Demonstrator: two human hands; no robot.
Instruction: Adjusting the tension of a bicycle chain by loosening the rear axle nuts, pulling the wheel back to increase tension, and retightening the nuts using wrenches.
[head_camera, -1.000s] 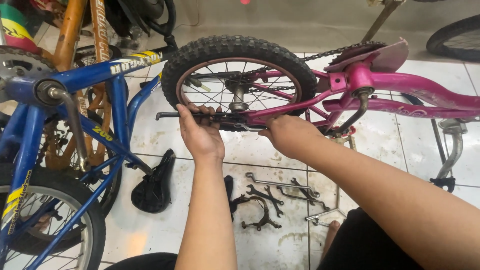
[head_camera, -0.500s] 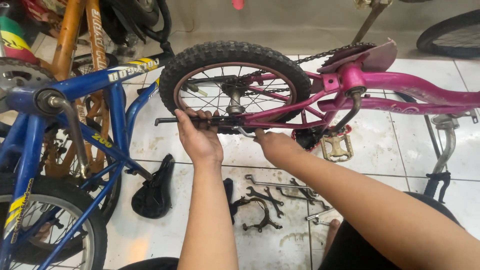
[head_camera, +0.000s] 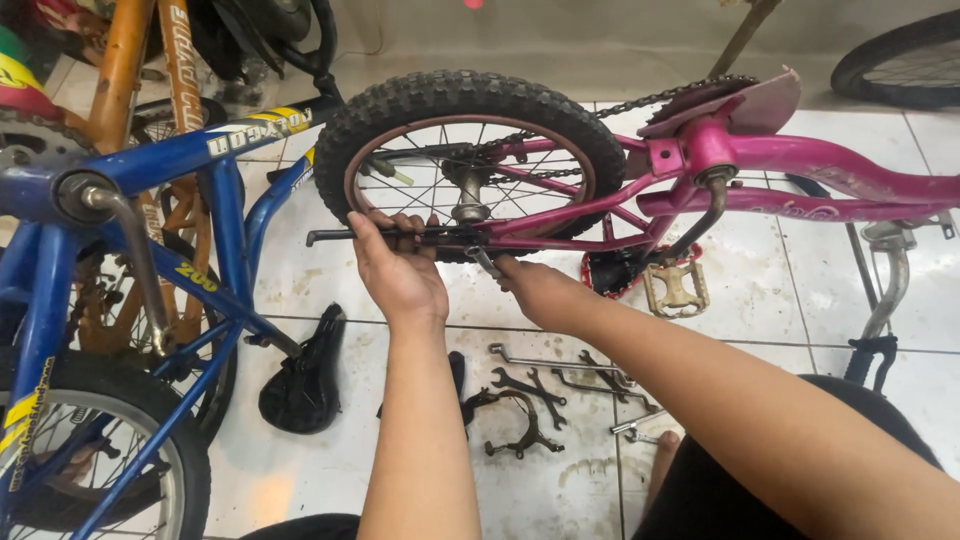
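Observation:
A pink child's bicycle (head_camera: 800, 165) lies upside down, its rear wheel (head_camera: 470, 110) raised in front of me. My left hand (head_camera: 400, 265) grips a dark kickstand bar (head_camera: 335, 237) that juts left from the wheel axle. My right hand (head_camera: 535, 290) holds a small metal wrench (head_camera: 484, 262) against the axle nut just below the hub (head_camera: 468, 195). The chain (head_camera: 650, 100) runs from the hub to the crank, and a pedal (head_camera: 676, 290) hangs under the frame.
A blue bicycle (head_camera: 120, 290) stands close on the left, with an orange frame (head_camera: 130, 60) behind it. On the tiled floor lie a black saddle (head_camera: 300, 380), several spanners (head_camera: 560, 375) and a brake caliper (head_camera: 520, 425). Another wheel (head_camera: 900, 60) shows top right.
Both hands have shifted slightly left along the axle. My right hand has drawn in toward the hub, and the wrench tip now shows at the nut.

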